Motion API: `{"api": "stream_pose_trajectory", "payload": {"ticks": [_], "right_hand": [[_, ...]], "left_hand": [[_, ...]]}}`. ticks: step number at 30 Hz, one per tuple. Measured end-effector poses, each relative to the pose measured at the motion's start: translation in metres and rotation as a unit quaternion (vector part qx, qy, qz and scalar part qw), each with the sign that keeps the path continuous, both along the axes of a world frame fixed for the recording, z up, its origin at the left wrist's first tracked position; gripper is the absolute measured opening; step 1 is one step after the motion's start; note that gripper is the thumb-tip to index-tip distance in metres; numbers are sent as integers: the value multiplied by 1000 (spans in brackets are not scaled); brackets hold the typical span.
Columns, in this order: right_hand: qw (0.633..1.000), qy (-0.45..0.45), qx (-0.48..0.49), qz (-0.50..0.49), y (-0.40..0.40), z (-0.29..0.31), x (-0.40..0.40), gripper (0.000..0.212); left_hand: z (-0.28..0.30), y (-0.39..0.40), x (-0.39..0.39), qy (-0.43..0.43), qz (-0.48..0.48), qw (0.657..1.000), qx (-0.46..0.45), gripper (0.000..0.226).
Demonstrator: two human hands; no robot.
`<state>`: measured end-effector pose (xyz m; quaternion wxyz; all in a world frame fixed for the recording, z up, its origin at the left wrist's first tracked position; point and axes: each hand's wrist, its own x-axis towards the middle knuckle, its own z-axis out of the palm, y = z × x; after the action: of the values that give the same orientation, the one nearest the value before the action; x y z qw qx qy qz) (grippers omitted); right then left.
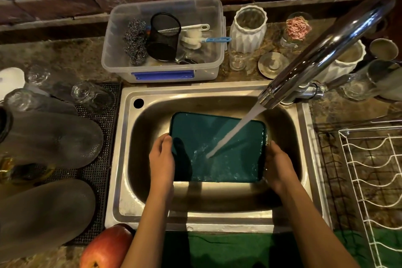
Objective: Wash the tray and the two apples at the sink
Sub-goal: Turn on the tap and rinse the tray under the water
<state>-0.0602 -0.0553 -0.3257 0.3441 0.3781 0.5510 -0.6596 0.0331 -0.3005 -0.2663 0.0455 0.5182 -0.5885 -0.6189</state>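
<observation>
No readable writing showed anywhere. Both forearms reached into the steel sink (pixel 121 159), where the teal tray (pixel 217 148) sat under the faucet (pixel 322 50) stream. The left hand (pixel 162 156) clasped the tray's left edge, thumb over the rim; the right hand (pixel 278 165) gripped the right edge. One red apple (pixel 106 248) lay on the counter at the sink's near-left corner, beside the left forearm.
</observation>
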Motion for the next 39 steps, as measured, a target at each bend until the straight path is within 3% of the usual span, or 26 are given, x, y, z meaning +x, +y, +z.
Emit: {"api": "stream_pose_trajectory", "payload": {"ticks": [8, 14, 21, 27, 34, 39], "right_hand": [[996, 77, 27, 35, -6, 15, -13, 41], [979, 142, 93, 108, -14, 35, -29, 41], [983, 84, 122, 112, -11, 37, -43, 31], [988, 29, 108, 102, -7, 22, -28, 38], [997, -37, 55, 36, -10, 9, -6, 37], [999, -12, 32, 9, -9, 7, 1, 38]], "left_hand": [[-19, -4, 5, -53, 86, 990, 94, 35], [-35, 10, 5, -96, 80, 983, 132, 34], [-33, 11, -4, -104, 46, 986, 118, 36], [-13, 9, -9, -97, 30, 992, 81, 24], [7, 10, -9, -16, 18, 999, 43, 20], [10, 5, -4, 20, 28, 999, 33, 17]]}}
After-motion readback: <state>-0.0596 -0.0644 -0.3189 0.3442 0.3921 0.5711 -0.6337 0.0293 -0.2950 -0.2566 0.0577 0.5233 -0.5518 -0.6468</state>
